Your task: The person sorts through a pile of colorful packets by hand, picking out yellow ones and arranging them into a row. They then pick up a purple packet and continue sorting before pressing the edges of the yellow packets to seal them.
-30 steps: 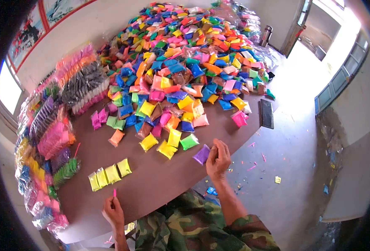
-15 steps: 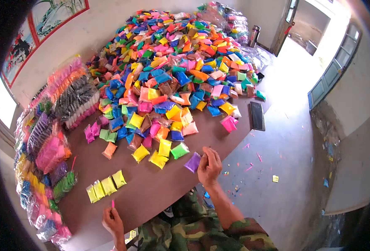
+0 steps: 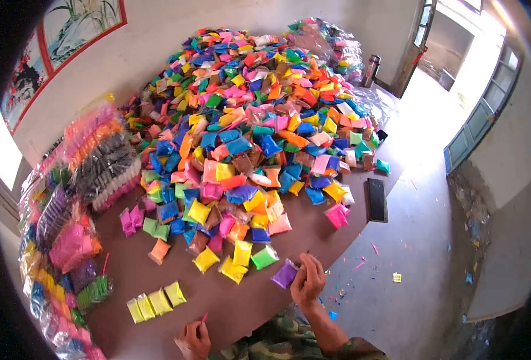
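At the table's front edge, my left hand [image 3: 193, 341] has its fingers closed on a thin pink stick [image 3: 204, 318]. Just above it lies a row of several yellow-green packets [image 3: 156, 302], side by side. My right hand [image 3: 308, 280] is at the right edge of the table, fingers bent together, beside a purple packet [image 3: 285, 273]; whatever its fingertips hold is too small to name. A green packet [image 3: 265, 257] and yellow packets [image 3: 234, 270] lie left of the purple one.
A large heap of colourful packets [image 3: 241, 120] covers the back of the brown table [image 3: 115, 336]. Bundled packets [image 3: 73, 234] line the left side. A black phone-like slab [image 3: 376, 200] lies at the right edge, and a flask [image 3: 371, 71] stands behind.
The whole view has shifted, with the table lower in the frame. My left hand has moved right, nearer the table edge's middle, with the pink stick. My right hand remains beside the purple packet.
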Demonstrator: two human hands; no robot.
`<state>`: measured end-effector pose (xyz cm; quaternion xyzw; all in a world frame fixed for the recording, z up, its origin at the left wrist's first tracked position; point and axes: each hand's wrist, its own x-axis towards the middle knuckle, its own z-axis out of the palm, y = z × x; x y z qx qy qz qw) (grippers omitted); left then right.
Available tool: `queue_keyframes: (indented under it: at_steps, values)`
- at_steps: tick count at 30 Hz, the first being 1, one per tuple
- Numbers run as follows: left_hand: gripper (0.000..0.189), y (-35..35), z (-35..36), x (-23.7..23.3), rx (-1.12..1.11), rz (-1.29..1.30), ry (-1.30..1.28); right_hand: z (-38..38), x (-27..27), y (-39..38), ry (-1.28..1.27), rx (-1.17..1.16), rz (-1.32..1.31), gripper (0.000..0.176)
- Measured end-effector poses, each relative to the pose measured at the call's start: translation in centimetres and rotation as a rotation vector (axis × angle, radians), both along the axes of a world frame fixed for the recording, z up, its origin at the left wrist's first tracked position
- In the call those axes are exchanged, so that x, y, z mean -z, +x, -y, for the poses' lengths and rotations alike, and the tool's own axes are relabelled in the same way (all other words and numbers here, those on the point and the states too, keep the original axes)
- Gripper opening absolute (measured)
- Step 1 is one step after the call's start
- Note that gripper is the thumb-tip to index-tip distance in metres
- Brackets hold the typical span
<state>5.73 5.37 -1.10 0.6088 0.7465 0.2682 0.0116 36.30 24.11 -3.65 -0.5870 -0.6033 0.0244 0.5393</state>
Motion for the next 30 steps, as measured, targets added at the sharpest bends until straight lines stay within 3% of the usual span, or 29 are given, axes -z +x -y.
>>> queue_keyframes:
  at_steps: [3,8,11,20,30]
  values:
    - [0.011,0.3,-0.7,-1.9,0.047,-0.130,-0.044,0.3,-1.3,-0.1,-0.053,-0.022,-0.008,0.030]
    - [0.009,-0.8,0.3,0.9,0.088,-0.109,0.002,0.0,-1.1,-0.1,-0.102,-0.024,0.034,0.029]
    - [0.010,-0.3,-0.6,-1.0,0.094,-0.217,-0.008,0.5,-1.8,-0.2,-0.147,-0.019,0.012,0.029]
    - [0.014,1.2,-1.2,-3.3,0.054,-0.167,0.020,0.4,-0.5,0.3,-0.050,-0.029,-0.026,0.028]
    - [0.015,1.1,-1.0,-1.4,0.039,-0.164,0.151,0.5,-1.0,1.1,-0.053,-0.117,-0.148,0.035]
